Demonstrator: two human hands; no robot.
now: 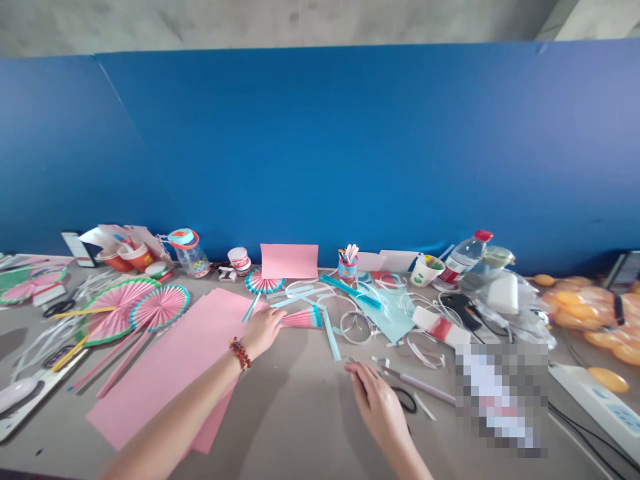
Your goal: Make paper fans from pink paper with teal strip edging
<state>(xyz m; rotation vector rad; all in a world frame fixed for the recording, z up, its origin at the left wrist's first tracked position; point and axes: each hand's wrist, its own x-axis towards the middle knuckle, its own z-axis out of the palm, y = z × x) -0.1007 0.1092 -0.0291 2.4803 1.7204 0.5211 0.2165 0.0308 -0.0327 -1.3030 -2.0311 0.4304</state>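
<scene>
My left hand (266,331), with a beaded bracelet at the wrist, is closed on the narrow end of a small pleated paper fan (304,318). The fan is pink with a teal edge and spreads to the right. Under my left forearm lie large pink paper sheets (175,360). My right hand (376,398) rests low over the table, fingers bent together near the tips; what they pinch, if anything, is too small to make out. Black-handled scissors (407,400) lie partly hidden beside it. A light blue paper strip (331,337) lies between the hands.
Finished round paper fans (160,308) lie at the left. White cord coils (357,327) and teal paper (393,313) spread across the middle. A plastic bottle (463,259), paper cup (427,270) and pen cup (347,267) line the blue partition (320,147). A power strip (600,403) sits right.
</scene>
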